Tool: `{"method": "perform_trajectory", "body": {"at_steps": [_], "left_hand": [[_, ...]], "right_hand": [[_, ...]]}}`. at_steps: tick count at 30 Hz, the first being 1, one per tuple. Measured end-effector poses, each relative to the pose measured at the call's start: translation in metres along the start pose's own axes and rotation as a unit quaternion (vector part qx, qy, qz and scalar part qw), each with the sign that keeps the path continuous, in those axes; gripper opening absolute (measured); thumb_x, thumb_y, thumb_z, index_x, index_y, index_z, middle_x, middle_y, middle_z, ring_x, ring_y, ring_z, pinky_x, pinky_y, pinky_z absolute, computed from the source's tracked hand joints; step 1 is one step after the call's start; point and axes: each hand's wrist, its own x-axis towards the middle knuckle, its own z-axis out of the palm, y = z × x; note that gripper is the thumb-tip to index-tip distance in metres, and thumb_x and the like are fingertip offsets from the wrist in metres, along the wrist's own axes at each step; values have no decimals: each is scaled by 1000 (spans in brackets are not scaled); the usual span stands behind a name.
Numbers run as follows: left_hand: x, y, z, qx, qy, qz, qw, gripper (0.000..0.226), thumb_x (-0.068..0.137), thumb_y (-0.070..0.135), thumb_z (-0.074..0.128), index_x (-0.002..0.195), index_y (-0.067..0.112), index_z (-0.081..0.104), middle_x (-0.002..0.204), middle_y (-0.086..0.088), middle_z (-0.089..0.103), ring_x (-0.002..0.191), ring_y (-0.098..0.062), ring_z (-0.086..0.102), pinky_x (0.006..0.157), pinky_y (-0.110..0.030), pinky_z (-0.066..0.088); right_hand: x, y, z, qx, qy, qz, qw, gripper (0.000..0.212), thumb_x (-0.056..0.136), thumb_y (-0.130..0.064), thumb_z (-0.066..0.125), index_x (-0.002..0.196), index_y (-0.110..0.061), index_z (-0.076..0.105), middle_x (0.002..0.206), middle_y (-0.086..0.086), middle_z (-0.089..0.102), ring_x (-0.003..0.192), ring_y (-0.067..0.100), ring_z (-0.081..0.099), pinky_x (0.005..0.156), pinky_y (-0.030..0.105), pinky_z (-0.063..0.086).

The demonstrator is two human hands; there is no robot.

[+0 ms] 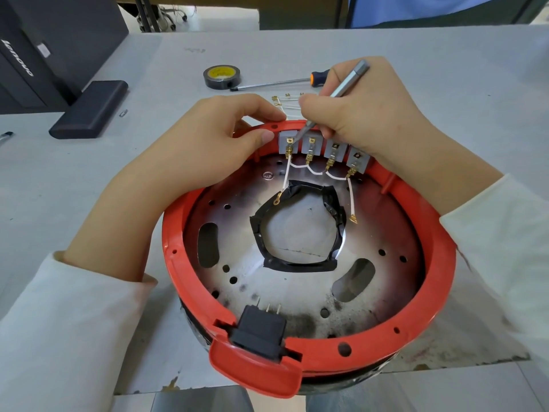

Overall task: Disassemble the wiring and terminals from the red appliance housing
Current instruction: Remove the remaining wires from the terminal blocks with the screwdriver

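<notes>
The red housing point(309, 346) sits upside down on the grey bench point(445, 69) right in front of you, its metal plate point(297, 292) facing up. Your left hand point(190, 150) rests on the far rim, thumb and fingers curled over its edge beside the row of four grey terminal blocks point(323, 151). Your right hand's grip is closed around a slim metal tool point(341, 87), held like a pen, with its tip touching the screw on the leftmost block. White wires point(315, 171) loop between the blocks, and two loose ends with ring lugs hang over the plate. Behind your hands lie a roll of black tape point(222, 76), an orange-handled screwdriver point(279, 82) and some removed wires point(285, 102).
</notes>
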Motion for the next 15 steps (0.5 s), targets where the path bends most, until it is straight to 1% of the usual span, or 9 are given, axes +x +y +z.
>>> {"method": "perform_trajectory", "body": {"at_steps": [3, 5, 8, 12, 15], "left_hand": [[0, 0, 0, -1, -1, -2, 1000, 24, 94, 25, 55, 113, 39, 60, 88, 36, 55, 90, 11, 58, 74, 2, 37], [0, 0, 0, -1, -1, -2, 1000, 24, 94, 25, 55, 113, 39, 60, 87, 35, 55, 89, 11, 58, 74, 2, 37], [0, 0, 0, 7, 2, 0, 1000, 24, 94, 25, 55, 112, 39, 60, 86, 36, 54, 89, 7, 59, 72, 2, 36], [0, 1, 0, 9, 2, -1, 1000, 24, 94, 25, 55, 112, 39, 60, 84, 37, 53, 86, 11, 57, 70, 4, 35], [0, 0, 0, 7, 0, -1, 1000, 24, 94, 25, 55, 112, 40, 60, 84, 37, 52, 85, 14, 56, 70, 5, 35]], "right_hand": [[0, -1, 1, -12, 0, -2, 1000, 21, 77, -9, 62, 59, -14, 51, 48, 0, 48, 32, 3, 39, 38, 11, 31], [1, -2, 1, -9, -2, 6, 1000, 21, 76, -8, 61, 58, -13, 51, 42, -4, 47, 31, 3, 39, 37, 11, 31], [5, -1, 2, 8, -13, 26, 1000, 20, 76, -7, 59, 58, -11, 50, 33, -6, 44, 28, 3, 39, 36, 11, 31], [9, -1, 2, 18, -26, 41, 999, 21, 76, -9, 59, 59, -12, 48, 32, -6, 47, 28, 4, 40, 35, 11, 32], [9, 1, 3, 31, -16, 36, 999, 22, 75, -10, 60, 57, -13, 47, 34, -5, 48, 31, 6, 43, 38, 12, 35]]}}
